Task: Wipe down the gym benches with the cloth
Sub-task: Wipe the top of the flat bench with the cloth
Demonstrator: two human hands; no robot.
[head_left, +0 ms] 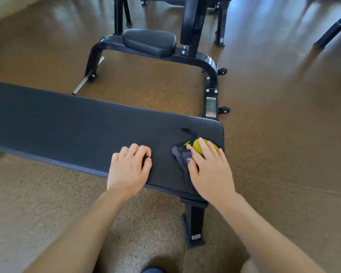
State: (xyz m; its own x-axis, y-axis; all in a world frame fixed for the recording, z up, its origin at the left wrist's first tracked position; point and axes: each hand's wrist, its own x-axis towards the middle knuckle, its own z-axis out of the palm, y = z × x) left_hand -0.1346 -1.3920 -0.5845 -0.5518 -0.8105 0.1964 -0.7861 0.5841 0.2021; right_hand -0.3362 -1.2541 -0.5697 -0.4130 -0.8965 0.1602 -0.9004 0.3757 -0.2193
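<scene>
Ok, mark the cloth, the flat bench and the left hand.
cloth [180, 156]: head view, on its bunched dark fold.
flat bench [67, 119]: head view, on the bare pad top.
left hand [128, 168]: head view, on the back of the hand.

Bench pad [67, 119]: dark navy-black, fine ribbed weave at edge. Cloth [180, 156] under my R hand [209, 170]: slate blue w/ yellow-green patch. Silver ring [130, 152] on my L hand [129, 170]. Floor [283, 154]: brown, speckled. Far bench frame [209, 64]: glossy black, red-white label [211, 107].
</scene>
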